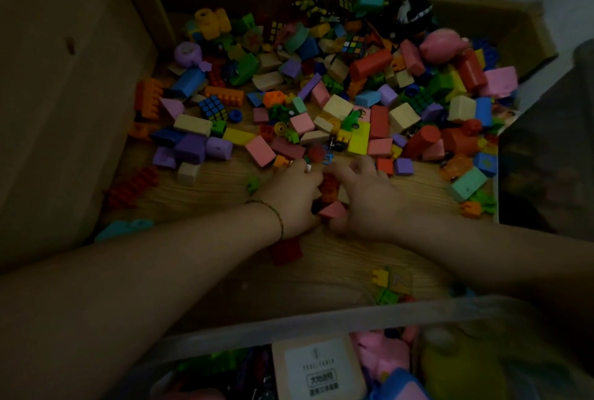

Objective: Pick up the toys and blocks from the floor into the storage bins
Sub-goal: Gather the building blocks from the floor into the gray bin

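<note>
At the centre of the frame, a small clump of blocks (329,187), a pink wedge-shaped block (332,210) among them, is cupped between the left hand (289,198) and the right hand (364,202), fingers curled round it on the wood-grain floor (209,197). Beyond the fingertips, the upper half is covered by a heap of coloured wooden and plastic blocks (337,94). A dark red block (286,250) lies just below the left wrist. Along the bottom edge, a translucent plastic storage bin (289,322) holding toys is seen.

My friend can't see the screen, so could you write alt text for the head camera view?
Two bare hands, left hand and right hand, cup a handful of blocks between them on a wooden floor. Beyond lies a big pile of colourful blocks and toys; a clear storage bin, already partly filled, sits at the near edge.
</note>
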